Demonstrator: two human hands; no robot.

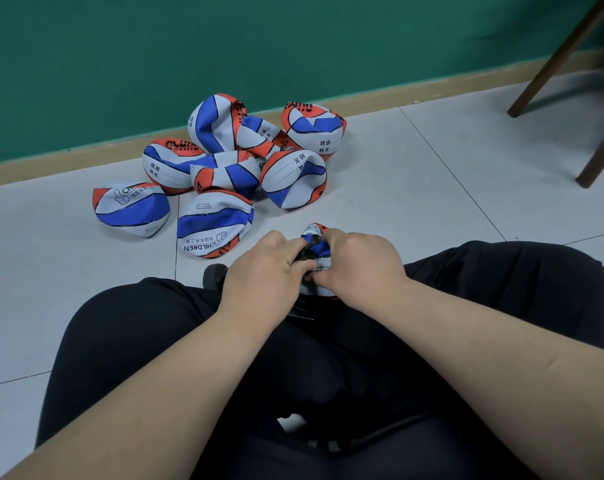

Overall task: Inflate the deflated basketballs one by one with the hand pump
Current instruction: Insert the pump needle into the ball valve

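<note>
Head view, one frame. I see the person seated on the tiled floor, legs in dark trousers folded, both forearms reaching forward to the gap between the knees.

Left hand: fingers curled, pinching the pump. Only a short black stem with a knobbed end shows, slanting up from between the fingers. I cannot tell where the rest of it lies.

Right hand: fingers curled over the top of the held ball, thumb pressed to its near face. This ball is limp and crumpled, blue, white and orange, and sits just in front of the lap, mostly hidden by both hands. The black stem lies against it; I cannot make out whether it has gone in.

Pile of flat balls: same colours, heaped on the floor ahead and to the left, near the wooden skirting board under the green wall. The nearest ball of the pile lies just beside the left hand.

A dark object pokes out beside the left wrist; I cannot identify it.

Chair legs, brown wood, stand at the upper right, well apart from the pile.
</note>
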